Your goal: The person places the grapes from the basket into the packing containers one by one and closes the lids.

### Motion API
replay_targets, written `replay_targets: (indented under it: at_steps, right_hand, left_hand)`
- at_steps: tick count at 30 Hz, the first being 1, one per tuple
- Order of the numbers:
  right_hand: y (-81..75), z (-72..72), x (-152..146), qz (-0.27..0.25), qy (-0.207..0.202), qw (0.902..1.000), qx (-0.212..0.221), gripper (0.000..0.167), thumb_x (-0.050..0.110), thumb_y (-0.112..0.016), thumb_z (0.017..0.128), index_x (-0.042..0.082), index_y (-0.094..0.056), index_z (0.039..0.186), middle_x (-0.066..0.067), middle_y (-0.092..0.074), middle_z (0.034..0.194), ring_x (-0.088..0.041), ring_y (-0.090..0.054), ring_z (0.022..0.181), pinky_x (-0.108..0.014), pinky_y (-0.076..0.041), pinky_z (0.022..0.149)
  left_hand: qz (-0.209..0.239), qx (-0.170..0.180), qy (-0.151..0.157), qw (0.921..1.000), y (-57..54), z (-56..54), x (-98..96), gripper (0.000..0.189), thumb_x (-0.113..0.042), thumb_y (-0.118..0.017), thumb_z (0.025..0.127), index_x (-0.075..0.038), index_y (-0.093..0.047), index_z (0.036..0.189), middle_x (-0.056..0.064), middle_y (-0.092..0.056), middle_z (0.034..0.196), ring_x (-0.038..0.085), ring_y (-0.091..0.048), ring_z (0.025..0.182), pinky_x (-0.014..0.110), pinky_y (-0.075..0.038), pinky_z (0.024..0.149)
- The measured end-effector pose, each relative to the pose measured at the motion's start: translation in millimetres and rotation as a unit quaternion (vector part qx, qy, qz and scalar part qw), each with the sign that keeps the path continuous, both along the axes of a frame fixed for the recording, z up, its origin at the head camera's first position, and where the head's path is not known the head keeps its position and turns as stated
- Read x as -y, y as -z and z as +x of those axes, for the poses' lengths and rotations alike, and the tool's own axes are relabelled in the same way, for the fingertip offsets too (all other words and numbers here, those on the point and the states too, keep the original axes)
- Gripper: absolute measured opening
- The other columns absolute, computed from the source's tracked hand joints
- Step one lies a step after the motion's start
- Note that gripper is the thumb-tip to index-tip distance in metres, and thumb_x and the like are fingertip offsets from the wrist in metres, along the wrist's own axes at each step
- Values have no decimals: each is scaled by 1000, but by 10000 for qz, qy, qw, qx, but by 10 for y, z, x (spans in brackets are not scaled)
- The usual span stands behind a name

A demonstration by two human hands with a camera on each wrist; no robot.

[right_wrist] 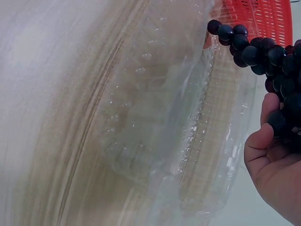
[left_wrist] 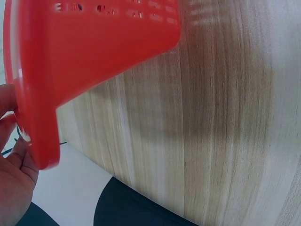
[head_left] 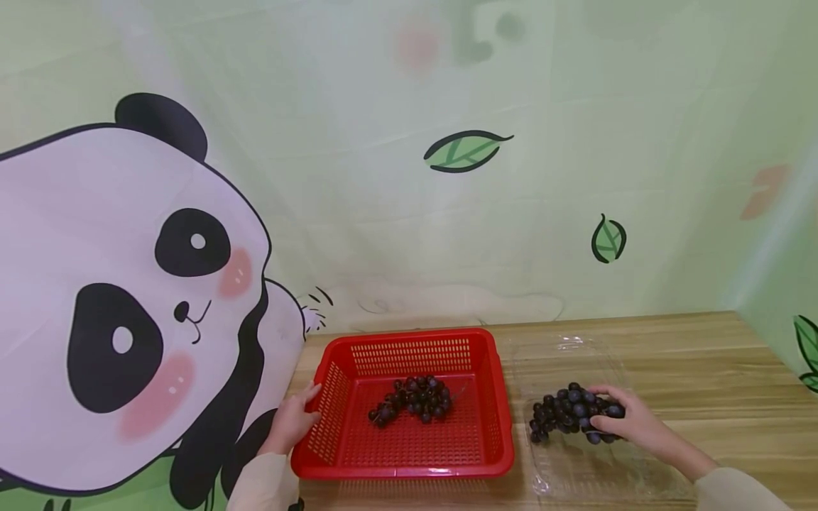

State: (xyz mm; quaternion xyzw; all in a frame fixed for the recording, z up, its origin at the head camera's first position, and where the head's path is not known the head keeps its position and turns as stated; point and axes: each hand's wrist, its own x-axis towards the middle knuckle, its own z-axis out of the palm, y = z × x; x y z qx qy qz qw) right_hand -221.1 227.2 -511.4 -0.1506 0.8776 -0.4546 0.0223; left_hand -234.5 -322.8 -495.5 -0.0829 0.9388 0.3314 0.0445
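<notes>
My right hand (head_left: 633,424) holds a bunch of dark grapes (head_left: 569,411) above a clear plastic container (head_left: 556,472). In the right wrist view the thumb lies against the grapes (right_wrist: 277,87), which stretch toward the upper left. My left hand (head_left: 295,420) grips the left rim of a red plastic basket (head_left: 409,468). The left wrist view has the fingers (left_wrist: 21,155) curled at the rim of the basket (left_wrist: 40,94). Another bunch of dark grapes (head_left: 418,399) lies on the basket's perforated bottom.
The wooden table (head_left: 709,369) carries the basket and, to its right, the clear container. Behind the table hangs a pale green cloth (head_left: 383,234) printed with leaves. A large printed panda (head_left: 147,284) fills the left side.
</notes>
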Motion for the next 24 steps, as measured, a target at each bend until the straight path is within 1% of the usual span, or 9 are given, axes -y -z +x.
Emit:
replay_targets:
  at_steps: [2, 5, 10, 15, 16, 18, 20, 22, 24]
  right_hand:
    - [19, -2, -9, -25, 12, 10000, -34, 43, 16, -64, 76, 0, -51, 115, -20, -55, 107, -9, -48, 90, -30, -42, 69]
    - [38, 2, -26, -29, 61, 10000, 11, 43, 16, -64, 77, 1, -51, 114, -19, -55, 108, -1, -47, 87, -26, -42, 68]
    - [48, 14, -53, 84, 154, 9997, 141, 46, 19, -64, 77, 1, -50, 116, -22, -51, 115, -10, -45, 95, -34, -41, 73]
    - [64, 15, -83, 1, 183, 9993, 336, 47, 18, -63, 78, 0, -48, 118, -25, -49, 115, -12, -48, 93, -30, -43, 69]
    - [68, 15, -87, -15, 174, 9992, 348, 47, 18, -63, 78, -1, -47, 118, -26, -48, 116, -16, -49, 94, -31, -44, 70]
    - [74, 15, -96, -34, 146, 9991, 389, 47, 18, -62, 79, -1, -47, 119, -28, -46, 118, -27, -49, 100, -36, -45, 72]
    - [80, 14, -102, -12, 167, 9990, 411, 48, 18, -62, 79, -1, -47, 119, -28, -46, 119, -31, -47, 103, -38, -44, 72]
    - [93, 9, -112, 1, 172, 9990, 412, 47, 19, -62, 79, -1, -47, 119, -29, -46, 119, -27, -48, 102, -36, -44, 72]
    - [115, 3, -122, -14, 177, 9991, 389, 46, 18, -62, 79, -1, -47, 118, -27, -48, 116, -14, -50, 93, -29, -44, 69]
  left_hand:
    - [-22, -24, 1, 10000, 4, -1, 2, 57, 3, -56, 80, -7, -38, 133, 16, -28, 142, 41, -28, 126, 51, -35, 95]
    - [-55, -66, 14, 10000, 8, 0, 1, 57, 3, -56, 80, -7, -38, 133, 16, -28, 141, 41, -28, 126, 51, -35, 95]
    - [-84, -114, 32, 9999, 6, 2, -4, 57, 3, -56, 79, -5, -39, 132, 17, -29, 141, 41, -28, 126, 52, -33, 97]
    - [-48, -87, 29, 9999, 1, 3, -8, 57, 4, -55, 79, -6, -38, 133, 17, -29, 141, 41, -28, 126, 52, -34, 96]
    - [-53, -85, 30, 9999, -1, 4, -10, 57, 4, -55, 79, -6, -38, 133, 17, -29, 141, 41, -28, 126, 52, -33, 96]
    - [-38, -68, 22, 10000, 2, 3, -8, 57, 4, -55, 80, -6, -38, 133, 17, -28, 141, 41, -28, 126, 52, -34, 95]
    - [-28, -52, 10, 10000, 1, 5, -8, 57, 4, -55, 80, -6, -37, 133, 17, -28, 142, 41, -28, 126, 52, -35, 95]
    - [-21, -32, 5, 10000, 0, 5, -7, 57, 3, -55, 80, -7, -37, 134, 16, -27, 142, 41, -28, 126, 51, -36, 94]
    - [-13, -14, 1, 10000, 0, 3, -6, 57, 3, -55, 80, -7, -37, 134, 16, -27, 142, 42, -28, 126, 51, -36, 94]
